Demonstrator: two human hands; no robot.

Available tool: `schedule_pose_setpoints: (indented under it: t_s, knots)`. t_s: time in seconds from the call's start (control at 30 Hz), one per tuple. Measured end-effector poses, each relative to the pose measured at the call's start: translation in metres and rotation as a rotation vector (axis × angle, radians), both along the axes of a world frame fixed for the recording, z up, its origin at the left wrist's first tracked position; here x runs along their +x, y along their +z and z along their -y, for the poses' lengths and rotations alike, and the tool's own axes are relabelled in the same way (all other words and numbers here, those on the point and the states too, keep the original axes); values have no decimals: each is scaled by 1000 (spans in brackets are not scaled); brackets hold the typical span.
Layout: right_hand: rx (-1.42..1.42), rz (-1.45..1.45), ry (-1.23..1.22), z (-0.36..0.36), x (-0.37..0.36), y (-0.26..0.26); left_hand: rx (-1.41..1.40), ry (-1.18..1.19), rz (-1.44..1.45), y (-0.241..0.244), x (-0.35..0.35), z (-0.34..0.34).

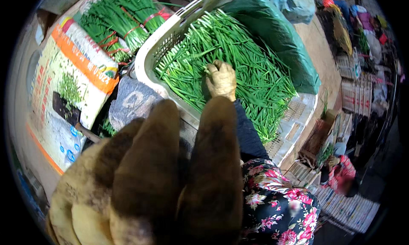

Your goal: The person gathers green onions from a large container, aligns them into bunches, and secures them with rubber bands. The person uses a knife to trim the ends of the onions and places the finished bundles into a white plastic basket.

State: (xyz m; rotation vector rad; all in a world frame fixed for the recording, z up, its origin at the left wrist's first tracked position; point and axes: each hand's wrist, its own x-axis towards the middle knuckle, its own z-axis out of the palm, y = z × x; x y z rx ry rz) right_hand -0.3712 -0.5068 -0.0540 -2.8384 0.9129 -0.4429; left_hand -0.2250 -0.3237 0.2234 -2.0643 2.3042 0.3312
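My left hand (179,155), in a soiled yellowish glove, looms blurred and very close to the camera. Two long fingers point up the view, while others bend at its lower left; its palm side is hidden. Farther off, my right hand (222,80), gloved too, rests with curled fingers on loose green stalks (252,69) that look like garlic chives. A pale stem end shows at its thumb and fingertips. The stalks fill a white plastic basket (148,58) with perforated sides. Green plastic sheeting (300,63) lines and overhangs the basket's upper right side.
Bundles of green stalks (127,24) tied with red bands lie at the upper left. Nearby are a printed woven sack (80,56), a blade (65,107) with cut bits, and a grey cloth (134,98). Another person (343,174) works at the lower right, near crates (356,96).
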Motion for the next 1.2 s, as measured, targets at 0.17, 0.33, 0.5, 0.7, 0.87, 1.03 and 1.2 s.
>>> schedule_pose_setpoints:
  t_s: [0.17,0.33,0.5,0.7,0.87,1.03,1.2]
  knots:
    - [389,237,218,-23,2,-20,9,19,-57,-5,-6,-3]
    - [1041,3,97,-71,70,-17,54,138,-61,-14,0,-23]
    - [1064,-219,-86,-34,52,-70,-40,90,-140,-9,-9,-26]
    - [1262,-219,-5,-40,83,-51,8,144,-141,-3,-8,-34]
    - [1218,-62,-45,-46,65,-54,17,154,-101,1,4,-44]
    - [973,-15,-7,-54,36,-12,41,295,-11,9,29,-67]
    - [1304,299,-106,-47,-10,7,125,628,-374,-33,66,-114]
